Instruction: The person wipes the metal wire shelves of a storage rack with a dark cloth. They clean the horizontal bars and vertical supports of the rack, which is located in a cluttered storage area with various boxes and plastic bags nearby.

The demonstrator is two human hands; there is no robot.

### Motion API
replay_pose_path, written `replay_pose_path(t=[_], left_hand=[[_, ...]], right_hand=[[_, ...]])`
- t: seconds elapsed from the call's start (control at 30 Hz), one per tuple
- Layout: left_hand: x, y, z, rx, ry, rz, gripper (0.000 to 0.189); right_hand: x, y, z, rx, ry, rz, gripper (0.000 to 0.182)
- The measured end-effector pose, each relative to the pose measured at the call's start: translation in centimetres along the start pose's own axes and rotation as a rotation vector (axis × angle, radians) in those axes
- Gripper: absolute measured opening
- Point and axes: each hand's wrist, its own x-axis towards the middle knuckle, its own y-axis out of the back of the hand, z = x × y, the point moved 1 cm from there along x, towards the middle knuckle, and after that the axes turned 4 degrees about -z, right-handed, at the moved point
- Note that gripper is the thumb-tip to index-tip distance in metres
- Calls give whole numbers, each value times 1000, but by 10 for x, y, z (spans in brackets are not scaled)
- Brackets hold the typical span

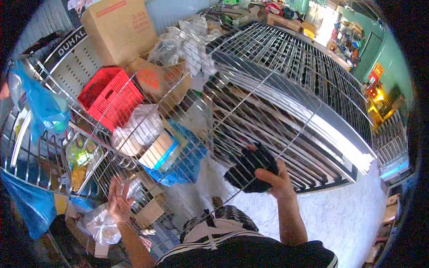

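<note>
A metal wire rack (239, 112) of thin parallel rods and crossbars slants across the view before me. My right hand (280, 179) holds a black cloth (256, 167), bunched up, against the rods near the rack's lower right side. Its thumb lies over the cloth. My left hand (120, 201) is at the rack's left side, fingers raised and spread, with nothing seen in its grasp. Whether it touches the rods is unclear. Close to that hand hangs a clear plastic bag (102, 229).
Further right stands a large stack of wire racks (301, 67). A red plastic crate (110, 95), cardboard boxes (119, 30), a blue plastic bag (187, 164) and a metal rack with hanging blue bags (48, 104) crowd the left. Pale floor (335, 221) shows at lower right.
</note>
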Motion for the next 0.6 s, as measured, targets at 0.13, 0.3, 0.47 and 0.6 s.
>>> replay_pose_path(t=[0.13,0.3,0.47,0.6], left_hand=[[4,-31,20,320,-28,-11,87],[0,-48,20,63,81,54,79],[-7,-32,18,-306,77,-107,69],[-8,-15,4,-415,139,-157,63]], right_hand=[[-15,-8,-10,-209,86,158,32],[-41,17,-18,-852,353,668,40],[-68,-7,-100,-483,672,877,54],[-15,-34,-132,-1091,736,500,51]])
